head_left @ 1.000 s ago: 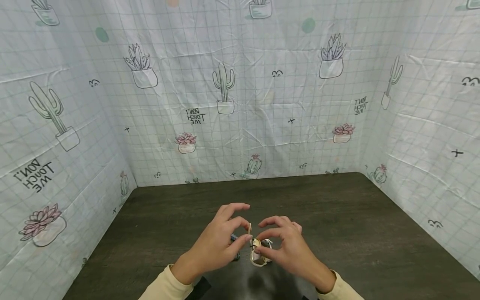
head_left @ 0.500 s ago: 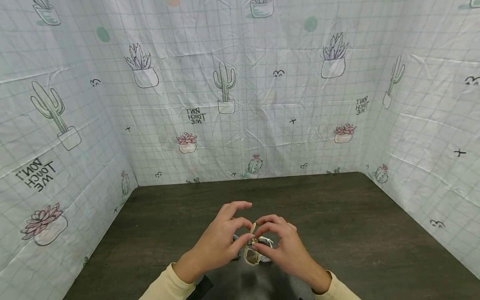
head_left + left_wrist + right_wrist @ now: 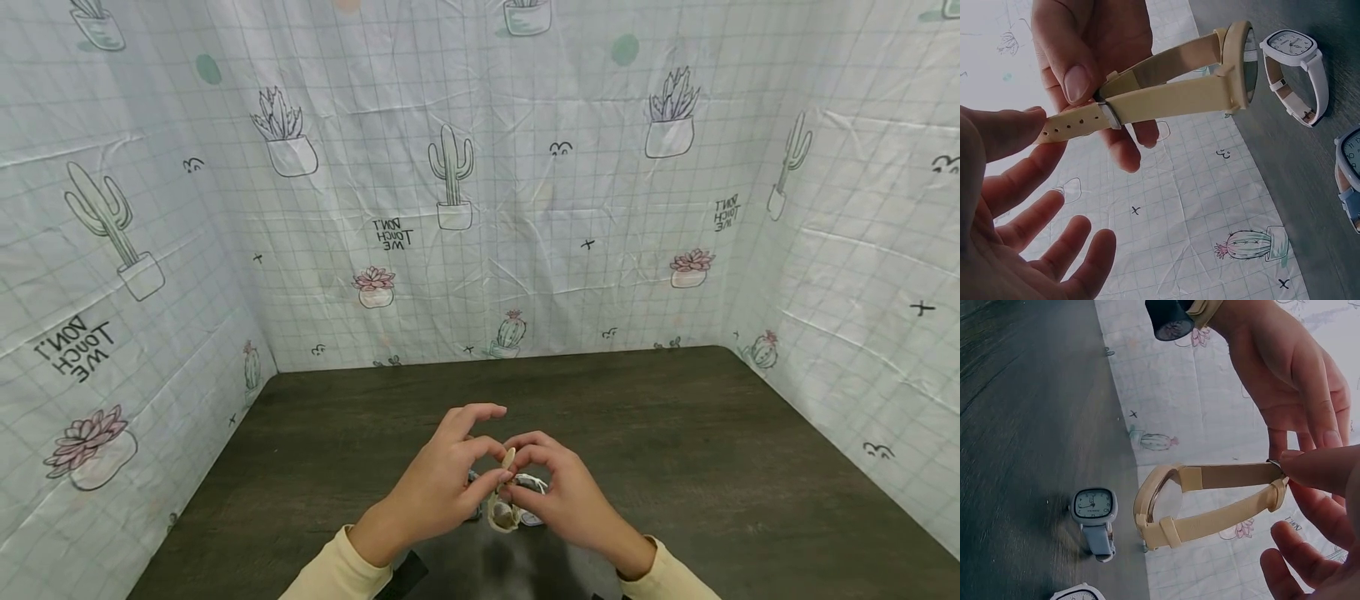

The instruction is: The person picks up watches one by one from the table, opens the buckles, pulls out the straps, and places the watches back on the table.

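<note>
Both hands hold a cream wristwatch [image 3: 1172,100] in the air above the table. Its strap forms a closed loop, with the case hanging away from the fingers. Thumb and index finger of my left hand [image 3: 442,477] pinch the punched tip of the strap [image 3: 1072,124], while the other fingers are spread. My right hand [image 3: 561,485] pinches the strap by the metal buckle [image 3: 1109,114], its fingertips close against the left ones. In the right wrist view, the thumb partly hides the buckle.
A white watch [image 3: 1294,45] and a watch with a blue strap [image 3: 1094,507] stand on the dark wooden table [image 3: 360,433] below the hands. A cloth printed with cacti [image 3: 480,275] surrounds the table at the back and sides.
My right hand has moved left until its fingers meet those of the left hand. The watch case has shifted slightly left with it. The left hand has barely moved.
</note>
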### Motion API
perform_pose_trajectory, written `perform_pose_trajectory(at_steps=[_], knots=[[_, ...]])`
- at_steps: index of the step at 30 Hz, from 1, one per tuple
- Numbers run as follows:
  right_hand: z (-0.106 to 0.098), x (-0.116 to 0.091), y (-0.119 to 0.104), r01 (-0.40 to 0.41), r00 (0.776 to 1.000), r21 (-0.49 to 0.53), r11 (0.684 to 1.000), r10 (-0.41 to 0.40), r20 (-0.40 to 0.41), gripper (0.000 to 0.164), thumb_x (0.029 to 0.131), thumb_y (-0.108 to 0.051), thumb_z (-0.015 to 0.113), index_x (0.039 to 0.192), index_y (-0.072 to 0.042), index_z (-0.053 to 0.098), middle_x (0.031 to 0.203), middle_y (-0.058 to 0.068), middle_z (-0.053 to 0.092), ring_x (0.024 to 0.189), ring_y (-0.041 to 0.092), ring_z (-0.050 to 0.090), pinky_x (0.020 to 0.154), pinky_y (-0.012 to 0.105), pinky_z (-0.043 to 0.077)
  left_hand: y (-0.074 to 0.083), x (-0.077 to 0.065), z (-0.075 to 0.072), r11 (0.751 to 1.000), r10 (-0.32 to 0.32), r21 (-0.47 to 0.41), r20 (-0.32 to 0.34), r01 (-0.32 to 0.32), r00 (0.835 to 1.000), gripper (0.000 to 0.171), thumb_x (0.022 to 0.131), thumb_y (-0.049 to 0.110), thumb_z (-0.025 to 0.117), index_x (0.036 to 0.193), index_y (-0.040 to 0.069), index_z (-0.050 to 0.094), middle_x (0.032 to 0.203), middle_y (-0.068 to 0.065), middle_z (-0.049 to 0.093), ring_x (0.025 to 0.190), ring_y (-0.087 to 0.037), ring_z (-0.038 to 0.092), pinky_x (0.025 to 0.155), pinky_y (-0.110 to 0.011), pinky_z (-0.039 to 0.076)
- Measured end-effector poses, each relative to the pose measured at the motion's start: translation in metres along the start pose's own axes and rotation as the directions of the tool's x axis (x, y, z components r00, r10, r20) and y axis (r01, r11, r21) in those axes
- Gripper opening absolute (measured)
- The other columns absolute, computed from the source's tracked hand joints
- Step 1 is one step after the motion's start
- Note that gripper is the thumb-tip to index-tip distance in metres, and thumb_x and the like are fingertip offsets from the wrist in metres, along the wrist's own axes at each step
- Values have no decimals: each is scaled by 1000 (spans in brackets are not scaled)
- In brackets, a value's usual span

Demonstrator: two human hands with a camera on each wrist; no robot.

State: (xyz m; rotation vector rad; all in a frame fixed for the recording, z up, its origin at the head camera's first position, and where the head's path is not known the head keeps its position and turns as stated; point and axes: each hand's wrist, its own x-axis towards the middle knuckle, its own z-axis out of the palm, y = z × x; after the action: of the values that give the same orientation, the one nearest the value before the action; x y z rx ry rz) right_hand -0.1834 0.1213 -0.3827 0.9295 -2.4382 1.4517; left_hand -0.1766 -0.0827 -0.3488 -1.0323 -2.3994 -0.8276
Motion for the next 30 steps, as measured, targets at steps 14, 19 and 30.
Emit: perform_pose_trajectory(at_steps=[14, 19, 30], knots=[[-5, 0, 4, -109, 989, 103, 989, 97, 114, 13, 90, -35, 69, 89, -23, 65, 120, -4, 61, 119, 16, 57, 99, 40, 46, 4, -1, 1, 1000, -16, 0, -3, 16, 1000, 4, 90, 25, 71, 91, 22, 70, 143, -1, 47, 132, -20, 43, 91, -39, 49], [-4, 0, 2, -99, 990, 82, 992, 90, 108, 13, 92, -34, 67, 85, -24, 65, 122, -4, 61, 118, 20, 58, 97, 43, 46, 6, -2, 1, 1000, -28, -6, 9, 28, 1000, 4, 89, 24, 72, 91, 22, 70, 144, 1, 46, 131, -19, 42, 85, -32, 49], [-3, -2, 2, -66, 996, 64, 996, 61, 67, 12, 93, -22, 67, 82, -25, 62, 119, -6, 62, 115, 19, 60, 96, 42, 48, 10, -4, 2, 1000, -24, -5, 1, 24, 1000, 6, 89, 27, 72, 90, 22, 69, 144, 2, 46, 132, -20, 42, 88, -35, 50]])
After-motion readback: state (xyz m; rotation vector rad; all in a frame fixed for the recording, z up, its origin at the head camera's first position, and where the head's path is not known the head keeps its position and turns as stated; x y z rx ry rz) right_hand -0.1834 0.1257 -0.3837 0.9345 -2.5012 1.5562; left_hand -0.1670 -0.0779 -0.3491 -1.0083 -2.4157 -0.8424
